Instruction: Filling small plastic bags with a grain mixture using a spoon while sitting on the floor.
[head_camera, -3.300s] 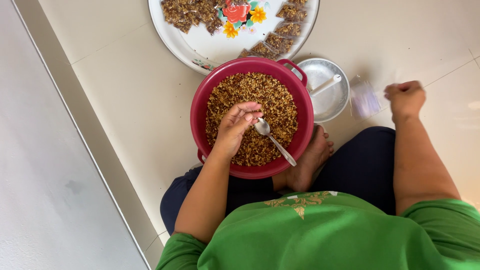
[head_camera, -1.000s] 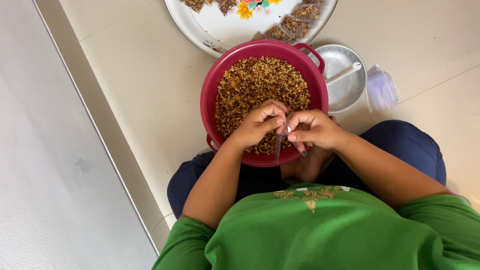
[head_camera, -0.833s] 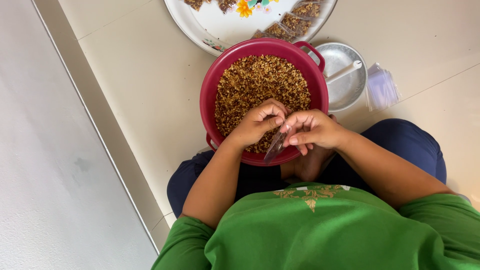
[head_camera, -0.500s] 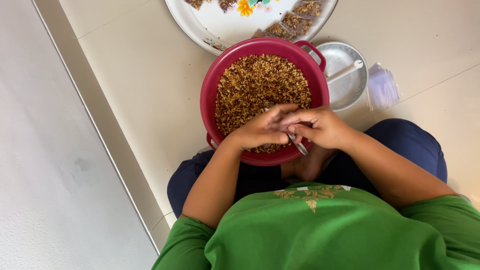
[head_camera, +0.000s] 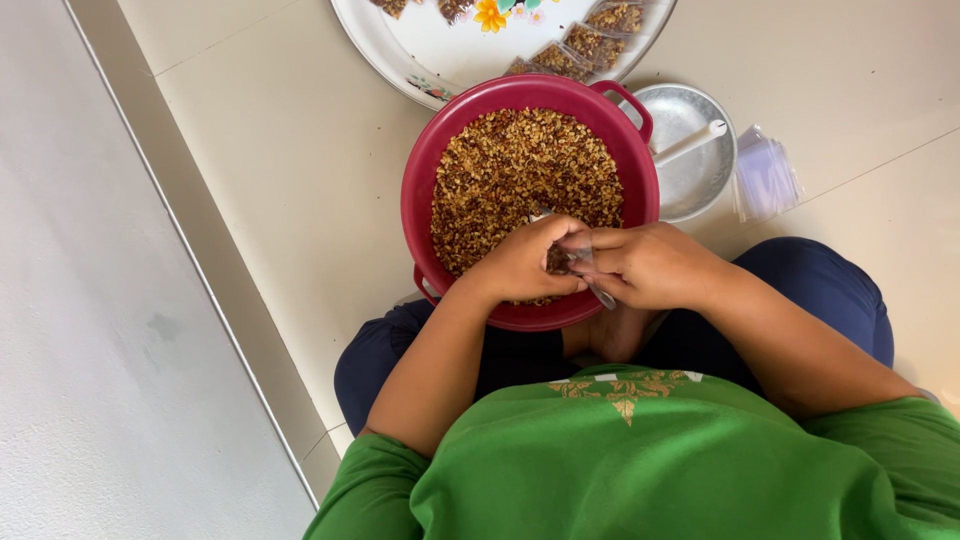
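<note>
Left hand (head_camera: 522, 262): centre of frame, fingers closed on a small clear bag (head_camera: 572, 252).
Right hand (head_camera: 650, 264): beside it, pinching the same bag.
Red bowl (head_camera: 425, 175): upper centre, holding brown mix.

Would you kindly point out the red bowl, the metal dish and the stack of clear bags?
red bowl (head_camera: 420, 185), head view, bare left rim.
metal dish (head_camera: 690, 175), head view, bare inner bottom.
stack of clear bags (head_camera: 765, 180), head view, middle of the stack.

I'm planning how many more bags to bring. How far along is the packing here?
Done: several filled packets lie on the white tray. In hand: left hand and right hand hold a small clear bag over the red basin. Left: the basin looks nearly full of mix; empty bags wait.
</note>
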